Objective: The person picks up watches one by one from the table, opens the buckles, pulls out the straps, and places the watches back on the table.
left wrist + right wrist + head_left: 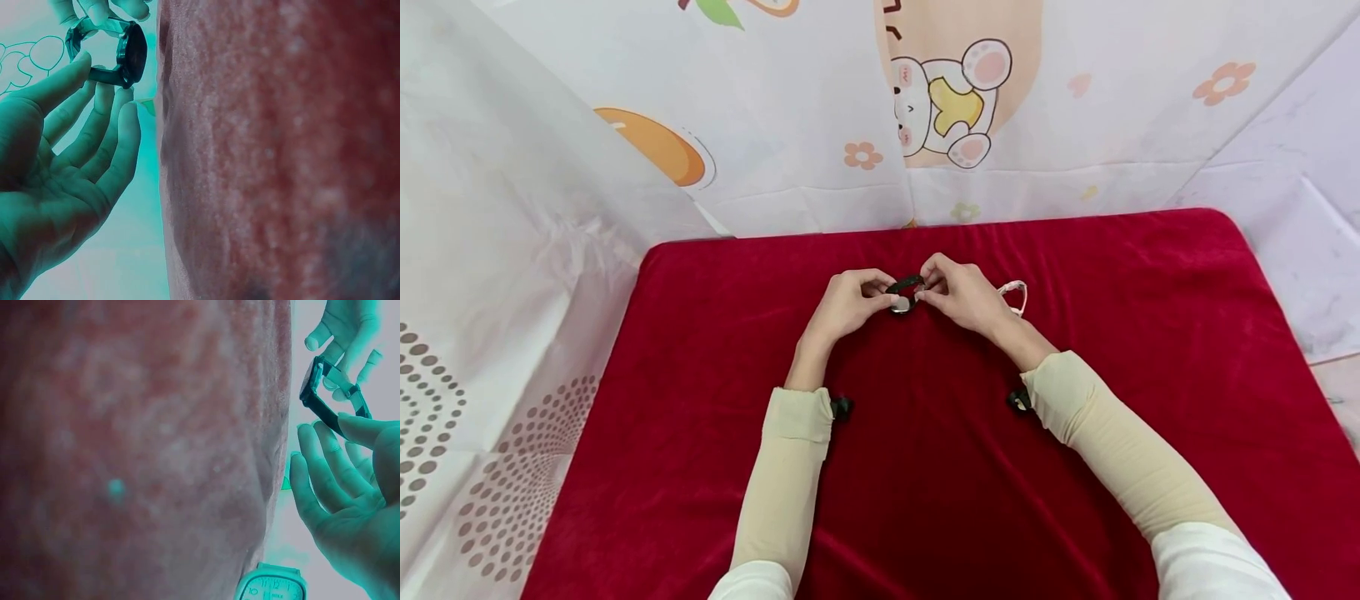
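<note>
A wristwatch (901,306) with a dark strap is held up between both hands near the far side of the table, its strap bent into a loop. The left hand (844,307) pinches one side of it between thumb and fingers. From the other side, the right hand (964,293) grips the strap with thumb and fingertips. In the left wrist view the watch case (134,55) stands edge-on, its dial turned toward the table. The dark strap (326,416) runs down to the right thumb in the right wrist view.
A second watch (272,586) with a squarish numbered dial lies beside the right hand; its pale strap (1017,287) loops up behind that wrist. Red velvet cloth (925,467) covers the table. Printed white curtains (790,167) hang behind and to the sides.
</note>
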Motion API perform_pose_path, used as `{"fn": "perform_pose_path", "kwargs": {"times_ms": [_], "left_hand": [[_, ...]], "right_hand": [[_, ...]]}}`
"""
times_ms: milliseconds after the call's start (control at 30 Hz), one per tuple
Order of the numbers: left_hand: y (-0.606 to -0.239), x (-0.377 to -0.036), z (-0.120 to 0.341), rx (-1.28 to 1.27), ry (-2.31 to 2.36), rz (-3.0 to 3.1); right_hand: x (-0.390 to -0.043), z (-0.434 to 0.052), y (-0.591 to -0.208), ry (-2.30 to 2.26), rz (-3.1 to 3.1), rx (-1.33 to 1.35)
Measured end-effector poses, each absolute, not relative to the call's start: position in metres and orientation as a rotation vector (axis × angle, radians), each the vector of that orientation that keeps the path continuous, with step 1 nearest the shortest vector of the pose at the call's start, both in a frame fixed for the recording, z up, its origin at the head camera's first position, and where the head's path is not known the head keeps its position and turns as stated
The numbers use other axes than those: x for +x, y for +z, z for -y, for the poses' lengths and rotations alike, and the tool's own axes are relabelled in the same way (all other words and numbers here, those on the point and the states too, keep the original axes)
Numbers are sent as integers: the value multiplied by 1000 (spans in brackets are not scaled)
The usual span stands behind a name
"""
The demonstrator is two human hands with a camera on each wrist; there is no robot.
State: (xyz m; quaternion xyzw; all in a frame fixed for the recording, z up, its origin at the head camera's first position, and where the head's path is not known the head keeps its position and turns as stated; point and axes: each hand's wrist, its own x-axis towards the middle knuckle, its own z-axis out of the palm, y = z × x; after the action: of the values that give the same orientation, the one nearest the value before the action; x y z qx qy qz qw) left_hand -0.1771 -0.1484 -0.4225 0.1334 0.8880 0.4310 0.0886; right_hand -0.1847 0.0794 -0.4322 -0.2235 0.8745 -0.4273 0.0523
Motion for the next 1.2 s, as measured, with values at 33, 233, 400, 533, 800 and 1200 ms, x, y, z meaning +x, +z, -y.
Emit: {"fn": "perform_pose_path", "kwargs": {"times_ms": [33, 233, 400, 533, 800, 1200], "left_hand": [[-422, -177, 149, 399, 1278, -2650], [-421, -176, 154, 410, 1293, -2668], [-421, -175, 153, 436, 1324, -2667], [-422, -173, 152, 429, 1342, -2657], [-422, -172, 150, 453, 1395, -2624], [-422, -171, 149, 460, 1425, -2630]], "right_hand": [[-185, -79, -432, -1303, -2657, -686], [-186, -78, -433, -1344, -2643, -712], [-186, -78, -434, -1374, -2650, -755], [-185, -79, -434, -1404, -2655, -758], [-182, -82, -434, -1506, -2647, -713], [-182, -81, -432, -1500, -2650, -713]]}}
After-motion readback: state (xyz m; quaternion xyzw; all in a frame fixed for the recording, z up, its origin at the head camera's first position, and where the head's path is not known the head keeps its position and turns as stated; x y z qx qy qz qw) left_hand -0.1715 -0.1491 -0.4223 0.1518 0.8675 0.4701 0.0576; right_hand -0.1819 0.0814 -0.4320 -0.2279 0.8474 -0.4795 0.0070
